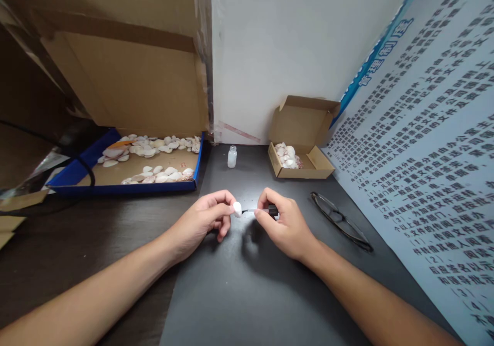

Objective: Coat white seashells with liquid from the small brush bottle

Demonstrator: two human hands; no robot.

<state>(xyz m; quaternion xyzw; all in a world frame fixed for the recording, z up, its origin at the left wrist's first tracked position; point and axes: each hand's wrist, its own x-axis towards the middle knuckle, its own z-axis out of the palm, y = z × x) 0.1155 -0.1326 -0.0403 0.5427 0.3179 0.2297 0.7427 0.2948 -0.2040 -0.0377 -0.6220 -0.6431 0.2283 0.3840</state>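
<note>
Between the thumb and forefinger of my left hand [210, 213] is a small white seashell [237, 209]. My right hand [283, 222] pinches a thin brush with a black cap [273, 210]. The brush points left, and its dark tip is at or very near the shell's right side; whether they touch I cannot tell. Both hands are just above the dark grey mat [216, 294]. Beyond them stands a small uncapped bottle [232, 158] with whitish contents.
A blue-edged box [127, 189] with many shells stands at the back left. At the back right an open cardboard box [304, 173] holds more shells [286, 156]. Black-framed glasses [339, 221] lie right of my right hand. A printed board [436, 145] bounds the right side.
</note>
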